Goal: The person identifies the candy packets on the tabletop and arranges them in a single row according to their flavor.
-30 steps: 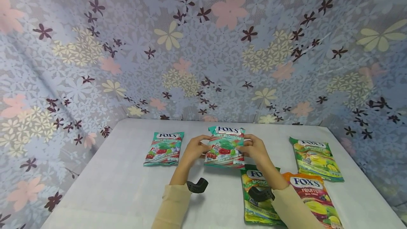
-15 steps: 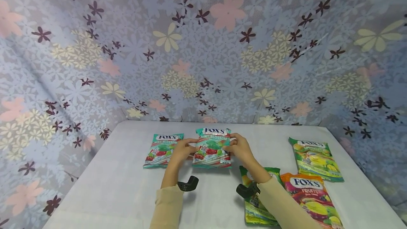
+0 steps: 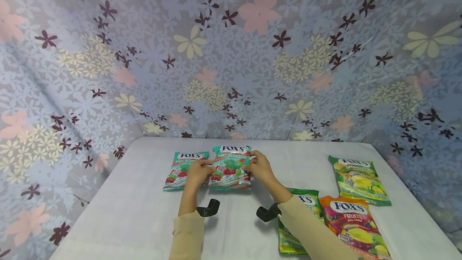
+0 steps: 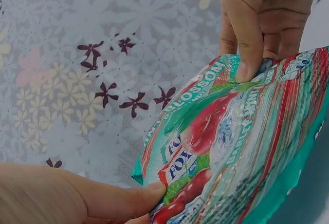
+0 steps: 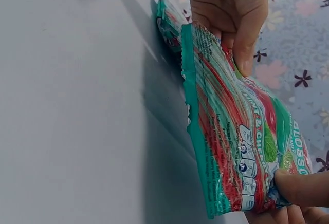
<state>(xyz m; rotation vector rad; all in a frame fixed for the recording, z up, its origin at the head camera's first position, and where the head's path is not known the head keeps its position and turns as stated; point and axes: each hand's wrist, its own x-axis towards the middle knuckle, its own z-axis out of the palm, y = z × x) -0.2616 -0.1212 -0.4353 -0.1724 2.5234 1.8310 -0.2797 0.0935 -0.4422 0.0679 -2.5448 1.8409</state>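
A teal Fox's Mint Blossom candy bag [image 3: 231,167] is held between both hands near the back of the table. The left hand [image 3: 197,173] pinches its left edge, thumb on the front; the right hand [image 3: 260,167] pinches the right edge the same way. In the left wrist view the bag [image 4: 221,136] bulges between the two thumbs. The right wrist view shows the lower teal seam of the bag [image 5: 198,131] raised over the white surface. A second Mint Blossom bag [image 3: 177,173] lies just left, partly hidden behind the left hand.
On the right lie a green Fox's candy bag [image 3: 359,181], an orange Fox's Fruits bag [image 3: 355,226], and another green bag [image 3: 290,240] partly under the right sleeve. A flowered cloth [image 3: 231,71] hangs behind the white table [image 3: 119,212].
Both hands have carried the held Mint Blossom bag leftward, close beside the other Mint Blossom bag. The right forearm has shifted left over the lower green bag. The other bags stay put.
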